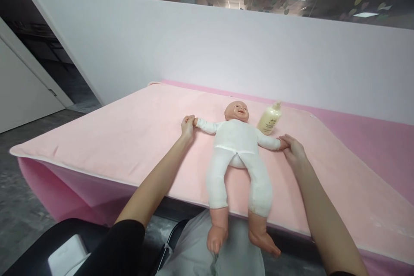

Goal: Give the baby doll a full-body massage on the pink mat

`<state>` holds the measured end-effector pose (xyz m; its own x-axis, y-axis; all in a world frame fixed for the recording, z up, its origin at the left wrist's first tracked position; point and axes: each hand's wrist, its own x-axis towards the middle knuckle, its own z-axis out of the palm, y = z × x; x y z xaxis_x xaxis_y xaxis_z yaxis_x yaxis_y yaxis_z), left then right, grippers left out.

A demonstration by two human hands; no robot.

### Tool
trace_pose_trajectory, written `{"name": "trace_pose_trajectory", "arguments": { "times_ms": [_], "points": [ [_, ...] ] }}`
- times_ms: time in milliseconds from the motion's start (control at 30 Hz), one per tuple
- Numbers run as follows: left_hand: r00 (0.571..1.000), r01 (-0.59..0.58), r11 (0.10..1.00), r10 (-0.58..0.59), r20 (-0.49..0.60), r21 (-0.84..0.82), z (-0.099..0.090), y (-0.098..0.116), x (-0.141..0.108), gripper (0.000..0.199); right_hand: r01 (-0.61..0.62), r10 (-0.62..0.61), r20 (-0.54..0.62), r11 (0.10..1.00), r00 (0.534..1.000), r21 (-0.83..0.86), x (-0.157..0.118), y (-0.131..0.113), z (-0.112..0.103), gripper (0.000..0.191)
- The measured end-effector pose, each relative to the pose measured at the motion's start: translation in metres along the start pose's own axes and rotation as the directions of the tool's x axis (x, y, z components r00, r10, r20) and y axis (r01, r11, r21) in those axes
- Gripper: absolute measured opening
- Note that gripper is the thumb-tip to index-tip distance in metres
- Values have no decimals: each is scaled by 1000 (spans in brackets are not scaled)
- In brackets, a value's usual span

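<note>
A baby doll [236,136] with a white cloth body lies on its back, its feet hanging over the near edge of the table. Its arms are stretched out to both sides. My left hand [188,126] is closed around the doll's hand on the left. On the other side, my right hand [293,147] grips the doll's other hand between thumb and fingers. A pale yellow pump bottle [269,119] stands, looking tilted, beside the doll's head and shoulder, nearer to my right hand.
A light pink blanket [129,138] covers the table over a darker pink cloth [371,146]. Behind it rises a white partition [207,47]. A white device with a cable [67,255] rests on a black seat at the lower left. A door [26,82] is at the far left.
</note>
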<state>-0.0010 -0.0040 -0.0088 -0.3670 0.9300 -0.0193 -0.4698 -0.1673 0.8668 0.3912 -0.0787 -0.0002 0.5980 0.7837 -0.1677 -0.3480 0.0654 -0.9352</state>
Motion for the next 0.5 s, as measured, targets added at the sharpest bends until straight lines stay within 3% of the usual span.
{"name": "trace_pose_trajectory", "arguments": {
  "times_ms": [100,200,267,367,500],
  "points": [
    [999,-24,999,25,-44,31,-2,0,1,12,-10,11,-18,1000,1000,26,-1,0,-2,31],
    [991,-35,992,50,-126,120,-8,3,7,10,2,1,-47,998,999,63,5,1,-6,19],
    [985,-43,980,74,-156,194,-12,3,11,23,15,-8,-80,997,997,80,8,1,-8,14],
    [984,-75,957,117,-134,281,-17,1,15,39,18,-5,-146,996,989,89,11,0,-8,13],
    [980,-111,916,167,-113,386,-17,-2,14,34,15,-1,-181,997,984,73,9,-1,-7,13]
  ]
}}
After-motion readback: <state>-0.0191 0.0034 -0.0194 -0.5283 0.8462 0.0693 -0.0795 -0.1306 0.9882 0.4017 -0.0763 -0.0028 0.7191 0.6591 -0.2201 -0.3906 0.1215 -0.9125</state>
